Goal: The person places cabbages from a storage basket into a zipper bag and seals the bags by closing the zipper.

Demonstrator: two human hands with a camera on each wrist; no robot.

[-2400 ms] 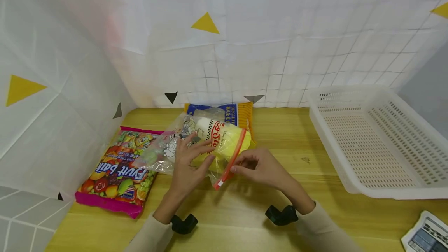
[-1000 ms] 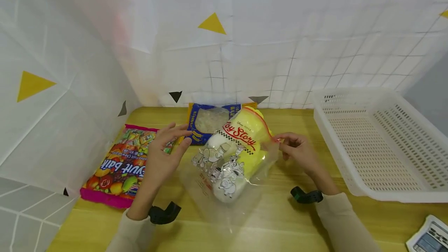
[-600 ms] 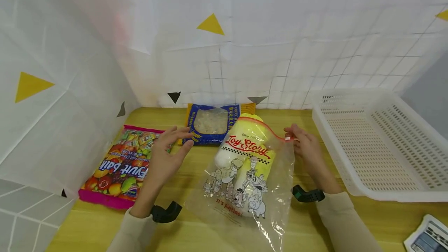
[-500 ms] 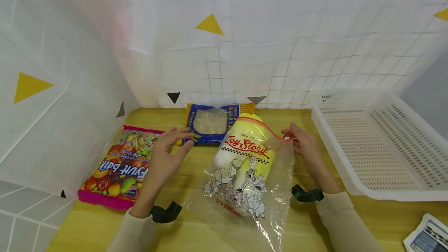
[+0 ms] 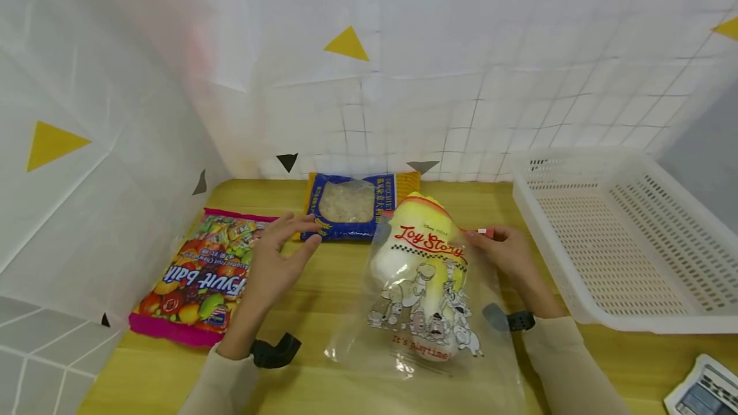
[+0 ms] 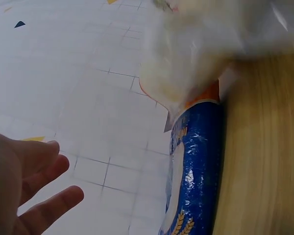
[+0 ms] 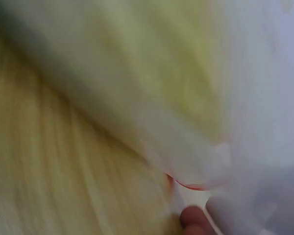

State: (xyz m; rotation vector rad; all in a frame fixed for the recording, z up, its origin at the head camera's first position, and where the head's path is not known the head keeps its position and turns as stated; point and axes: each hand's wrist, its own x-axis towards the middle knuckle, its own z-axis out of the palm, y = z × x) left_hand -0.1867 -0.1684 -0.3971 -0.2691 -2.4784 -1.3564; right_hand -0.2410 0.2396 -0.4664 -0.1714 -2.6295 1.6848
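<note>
A clear zip bag (image 5: 423, 287) printed with cartoon figures holds a yellow and white soft thing. It lies on the wooden table (image 5: 346, 287), with its red zip end at the far side. My right hand (image 5: 481, 240) pinches the red zip corner at the bag's right; in the blurred right wrist view only a fingertip (image 7: 192, 218) by the zip bag (image 7: 152, 88) shows. My left hand (image 5: 308, 233) hovers open to the left of the bag and touches nothing. The left wrist view shows its straight fingers (image 6: 39, 205) apart from the bag (image 6: 206, 54).
A blue and orange food pack (image 5: 348, 205) lies at the back, and a pink fruit candy bag (image 5: 198, 274) lies at the left. A white perforated basket (image 5: 576, 287) stands at the right, with a calculator (image 5: 700, 389) near the front right corner. White sheets wall in the back and left.
My right hand has swung the zip bag round and drawn it rightward and nearer, with the zip end now far. My left hand has let go of the bag and stays open.
</note>
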